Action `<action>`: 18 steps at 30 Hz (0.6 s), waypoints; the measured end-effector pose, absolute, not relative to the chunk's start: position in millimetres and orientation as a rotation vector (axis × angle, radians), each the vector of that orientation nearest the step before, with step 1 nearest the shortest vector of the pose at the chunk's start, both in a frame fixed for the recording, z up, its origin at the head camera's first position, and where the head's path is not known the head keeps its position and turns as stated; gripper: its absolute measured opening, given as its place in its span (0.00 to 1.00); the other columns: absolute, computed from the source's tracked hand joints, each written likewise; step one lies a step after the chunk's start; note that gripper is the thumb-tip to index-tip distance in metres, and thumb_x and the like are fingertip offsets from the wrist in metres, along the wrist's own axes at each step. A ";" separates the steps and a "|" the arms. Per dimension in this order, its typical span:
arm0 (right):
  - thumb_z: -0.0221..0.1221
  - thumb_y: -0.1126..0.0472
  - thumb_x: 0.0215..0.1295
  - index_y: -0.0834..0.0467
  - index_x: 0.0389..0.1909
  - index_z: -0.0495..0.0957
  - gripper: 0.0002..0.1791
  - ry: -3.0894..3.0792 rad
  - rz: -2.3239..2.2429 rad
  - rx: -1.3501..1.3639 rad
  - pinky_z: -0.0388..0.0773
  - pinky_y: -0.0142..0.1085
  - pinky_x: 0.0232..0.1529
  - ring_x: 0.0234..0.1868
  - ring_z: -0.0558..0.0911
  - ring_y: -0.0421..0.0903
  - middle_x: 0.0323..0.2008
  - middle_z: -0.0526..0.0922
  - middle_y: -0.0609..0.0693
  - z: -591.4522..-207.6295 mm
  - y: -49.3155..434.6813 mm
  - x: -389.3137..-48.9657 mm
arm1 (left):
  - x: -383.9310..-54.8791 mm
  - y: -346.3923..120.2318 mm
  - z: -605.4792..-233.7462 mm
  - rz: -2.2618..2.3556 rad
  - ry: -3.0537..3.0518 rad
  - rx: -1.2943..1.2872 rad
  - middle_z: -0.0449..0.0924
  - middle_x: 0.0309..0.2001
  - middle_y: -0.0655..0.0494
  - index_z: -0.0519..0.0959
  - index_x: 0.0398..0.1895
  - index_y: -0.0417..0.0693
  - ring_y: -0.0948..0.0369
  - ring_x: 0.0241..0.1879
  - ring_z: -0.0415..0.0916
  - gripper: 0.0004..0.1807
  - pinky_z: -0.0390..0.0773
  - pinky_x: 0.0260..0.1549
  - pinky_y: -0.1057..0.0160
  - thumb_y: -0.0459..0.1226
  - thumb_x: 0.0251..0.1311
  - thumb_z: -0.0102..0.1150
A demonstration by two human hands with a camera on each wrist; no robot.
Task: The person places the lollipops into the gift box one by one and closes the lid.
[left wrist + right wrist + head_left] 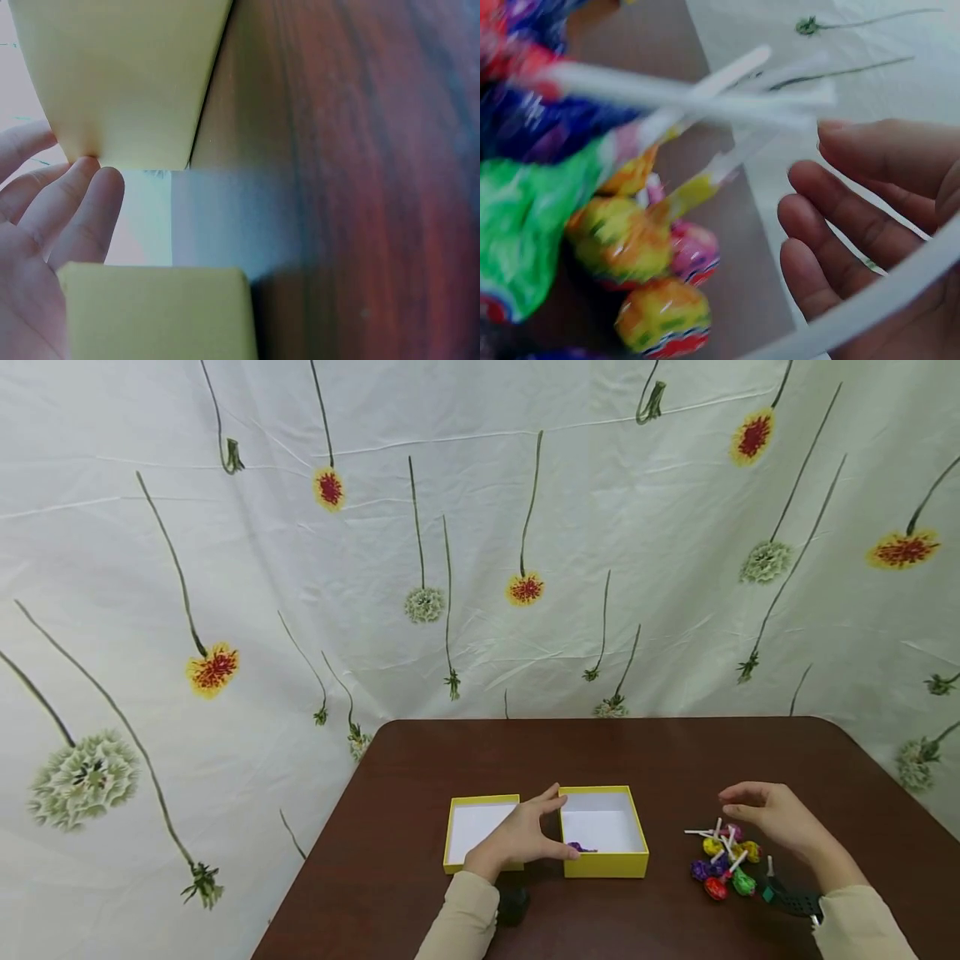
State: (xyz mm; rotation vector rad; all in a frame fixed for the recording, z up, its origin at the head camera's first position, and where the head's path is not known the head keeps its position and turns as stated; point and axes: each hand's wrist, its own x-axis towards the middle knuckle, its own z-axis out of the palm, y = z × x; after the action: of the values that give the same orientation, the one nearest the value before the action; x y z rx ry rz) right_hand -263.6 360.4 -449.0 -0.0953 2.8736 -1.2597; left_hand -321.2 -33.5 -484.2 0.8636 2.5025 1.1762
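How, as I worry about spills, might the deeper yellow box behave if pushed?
The deeper yellow box would probably slide, not tip, being low and broad. Its straight walls suggest stiffness. With only purple-wrapped candy visible inside, it may be light.

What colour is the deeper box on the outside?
The deeper box is yellow outside, clearest in the head view.

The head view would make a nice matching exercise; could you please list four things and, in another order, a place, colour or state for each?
1. Left hand
2. Right hand
3. Lollipops
4. Box

A. Multicoloured, in a heap
B. Yellow outside, white inside
C. At the box's left edge
D. Beside the lollipops

Right pairs: 1-C, 2-D, 3-A, 4-B
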 end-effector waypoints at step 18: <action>0.60 0.60 0.70 0.73 0.58 0.76 0.22 2.768 -1.246 0.055 0.82 0.43 0.42 0.42 0.82 0.44 0.52 0.82 0.68 -487.3 381.9 -270.9 | -320.4 -33.3 -485.3 1.175 2.496 0.846 0.48 0.81 0.55 0.63 0.77 0.51 0.45 0.78 0.51 0.49 0.64 0.69 0.39 0.51 0.53 0.75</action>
State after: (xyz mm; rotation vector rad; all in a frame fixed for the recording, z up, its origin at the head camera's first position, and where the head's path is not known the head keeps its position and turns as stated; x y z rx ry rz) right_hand -270.9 381.9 -487.3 0.0555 2.7676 -1.2458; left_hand -320.4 -33.3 -485.3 0.8459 2.4957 1.1750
